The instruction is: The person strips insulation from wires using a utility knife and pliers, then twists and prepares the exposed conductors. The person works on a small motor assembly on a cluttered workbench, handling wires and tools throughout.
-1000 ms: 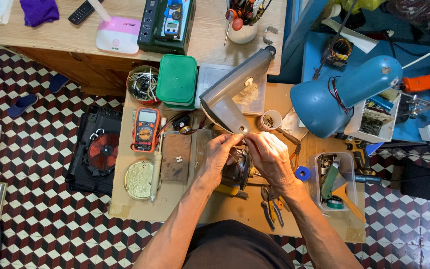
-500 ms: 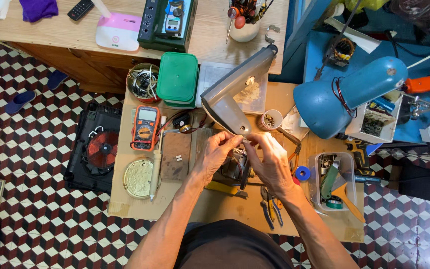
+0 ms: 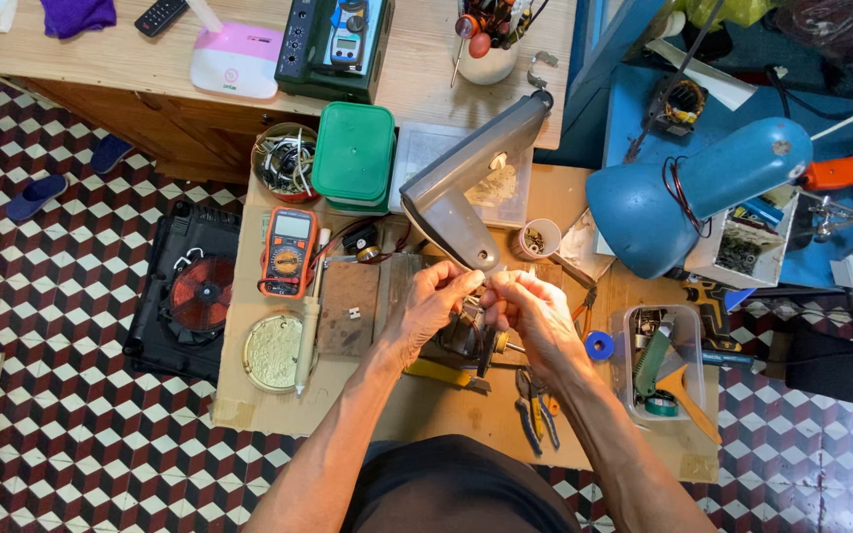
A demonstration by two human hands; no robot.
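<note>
Both hands have been raised off the dark motor-like part (image 3: pixel 466 336) since a second ago, so the work has shifted from that part to something fine. The left hand (image 3: pixel 436 301) and right hand (image 3: pixel 530 311) are pressed fingertip to fingertip under the grey lamp head (image 3: pixel 466 188), pinching something small (too small to identify). Further out, a round tin (image 3: pixel 283 163) holds coiled wires, a small cup (image 3: pixel 542 237) holds tiny parts, and a clear tub (image 3: pixel 665 370) holds tools.
</note>
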